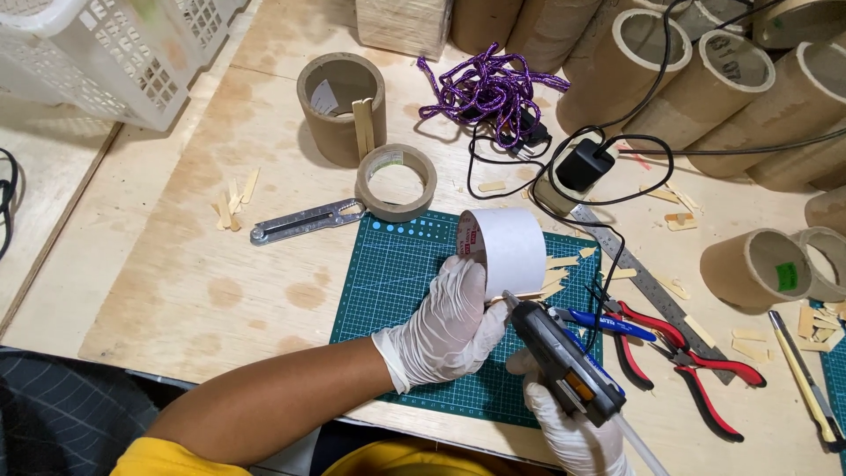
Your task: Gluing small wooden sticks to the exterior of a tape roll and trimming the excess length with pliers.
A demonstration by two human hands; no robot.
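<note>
My left hand (448, 322), in a white glove, grips a short white-wrapped cardboard tube (507, 249) lying on its side over the green cutting mat (397, 282). My right hand (573, 434), also gloved, holds a dark glue gun (560, 357) whose nozzle touches the tube's lower edge, next to a thin wooden stick (529, 295). A glue stick pokes out of the gun's back end.
Red-handled pliers (692, 357) and a metal ruler (648, 286) lie right of the mat. A tape roll (397, 182), a utility knife (304, 220), a brown tube (341, 106), purple cord (489, 88), a black adapter (583, 163) and many cardboard tubes (705, 79) sit behind.
</note>
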